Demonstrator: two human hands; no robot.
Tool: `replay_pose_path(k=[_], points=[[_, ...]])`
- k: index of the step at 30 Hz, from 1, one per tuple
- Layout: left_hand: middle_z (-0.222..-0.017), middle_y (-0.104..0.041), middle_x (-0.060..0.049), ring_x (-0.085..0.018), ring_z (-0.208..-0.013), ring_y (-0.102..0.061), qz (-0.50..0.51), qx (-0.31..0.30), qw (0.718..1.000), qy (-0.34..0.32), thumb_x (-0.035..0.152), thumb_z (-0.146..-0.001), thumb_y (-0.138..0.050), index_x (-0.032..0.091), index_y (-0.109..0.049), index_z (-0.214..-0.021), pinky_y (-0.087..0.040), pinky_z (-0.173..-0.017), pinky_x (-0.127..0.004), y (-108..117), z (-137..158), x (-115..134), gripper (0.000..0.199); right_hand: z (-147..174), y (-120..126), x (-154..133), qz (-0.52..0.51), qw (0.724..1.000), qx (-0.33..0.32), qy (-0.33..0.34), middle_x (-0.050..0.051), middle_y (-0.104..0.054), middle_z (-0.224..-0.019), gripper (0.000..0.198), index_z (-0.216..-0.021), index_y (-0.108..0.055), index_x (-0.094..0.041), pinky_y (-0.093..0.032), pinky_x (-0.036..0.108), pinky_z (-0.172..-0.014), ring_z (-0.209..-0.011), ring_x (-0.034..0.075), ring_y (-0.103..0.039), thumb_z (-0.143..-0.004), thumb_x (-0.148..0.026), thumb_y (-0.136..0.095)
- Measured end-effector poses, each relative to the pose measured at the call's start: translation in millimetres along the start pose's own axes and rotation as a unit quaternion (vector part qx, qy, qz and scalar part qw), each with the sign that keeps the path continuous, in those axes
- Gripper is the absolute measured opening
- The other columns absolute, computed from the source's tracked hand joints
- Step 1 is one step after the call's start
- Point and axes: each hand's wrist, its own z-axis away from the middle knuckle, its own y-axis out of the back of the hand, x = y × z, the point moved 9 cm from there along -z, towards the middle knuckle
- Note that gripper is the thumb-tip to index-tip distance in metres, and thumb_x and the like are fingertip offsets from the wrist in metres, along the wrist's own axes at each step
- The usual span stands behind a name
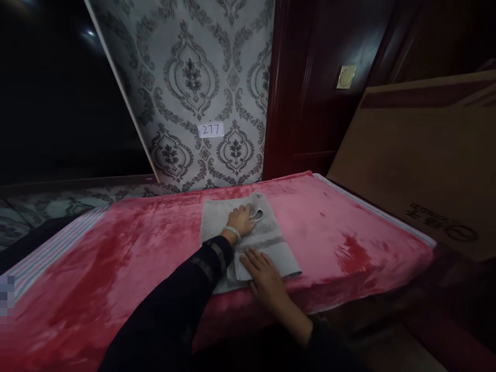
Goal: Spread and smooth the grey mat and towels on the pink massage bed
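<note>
A grey towel (pixel 267 235) lies partly folded on a pink and red plush blanket (pixel 155 248). My left hand (pixel 240 219), with a light bracelet at the wrist, is on the towel's far half. Its fingers are curled onto a raised fold of the cloth, which makes a small loop beside them. Nearer to me, my right hand (pixel 267 276) lies flat on the towel's near edge with its fingers stretched out. The two hands are apart, one beyond the other.
A large cardboard box (pixel 418 165) leans at the right. A dark screen (pixel 70 93) stands at the left. Behind the blanket is patterned wallpaper (pixel 194 77) with a paper label (pixel 211 129) reading 277. A dark red wood panel (pixel 302 93) bears a switch plate (pixel 346 77).
</note>
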Motion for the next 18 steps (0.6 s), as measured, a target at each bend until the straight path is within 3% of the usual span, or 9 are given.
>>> replay_pose_path(k=[2, 5, 10, 14, 18], points=[[-0.122, -0.067, -0.015, -0.034, -0.127, -0.057, 0.076, 0.018, 0.997, 0.027, 0.018, -0.08, -0.067, 0.021, -0.066, -0.12, -0.04, -0.111, -0.046, 4, -9, -12, 0.04, -1, -2, 2, 0.0, 1.0, -0.01, 0.0, 0.014, -0.046, -0.156, 0.083, -0.147, -0.054, -0.016, -0.031, 0.053, -0.121, -0.148, 0.028, -0.037, -0.066, 0.002, -0.05], [-0.114, -0.072, -0.012, -0.028, -0.121, -0.062, 0.15, 0.056, 0.984, 0.085, 0.008, -0.08, -0.058, 0.019, -0.069, -0.112, -0.045, -0.106, -0.039, 18, -23, -41, 0.036, -3, -3, 4, -0.009, 0.999, -0.035, -0.007, 0.013, -0.046, -0.155, 0.081, -0.148, -0.053, -0.017, -0.032, 0.051, -0.12, -0.147, 0.026, -0.038, -0.069, 0.001, -0.049], [-0.079, -0.073, -0.009, -0.025, -0.081, -0.073, 0.3, 0.071, 0.933, 0.186, 0.019, -0.077, -0.063, 0.012, -0.07, -0.096, -0.058, -0.072, -0.034, 25, -31, -99, 0.022, -5, -3, -1, -0.008, 0.999, -0.049, -0.007, 0.012, -0.05, -0.153, 0.074, -0.146, -0.056, -0.021, -0.036, 0.049, -0.118, -0.146, 0.028, -0.04, -0.074, -0.003, -0.052], [-0.061, -0.068, -0.007, -0.023, -0.061, -0.069, 0.352, 0.044, 0.914, 0.196, 0.029, -0.072, -0.072, 0.012, -0.071, -0.085, -0.058, -0.061, -0.035, 15, -31, -113, 0.022, -2, -8, -4, 0.007, 0.999, -0.047, 0.009, 0.012, -0.049, -0.154, 0.075, -0.146, -0.056, -0.021, -0.038, 0.05, -0.115, -0.146, 0.03, -0.039, -0.075, -0.002, -0.052], [-0.07, -0.073, -0.009, -0.024, -0.074, -0.072, 0.35, 0.061, 0.915, 0.193, 0.026, -0.066, -0.077, 0.013, -0.074, -0.087, -0.058, -0.071, -0.033, 10, -41, -115, 0.024, -3, -3, -3, 0.009, 0.999, -0.042, 0.012, 0.014, -0.052, -0.15, 0.072, -0.145, -0.057, -0.018, -0.041, 0.048, -0.112, -0.143, 0.029, -0.044, -0.076, 0.001, -0.049]])
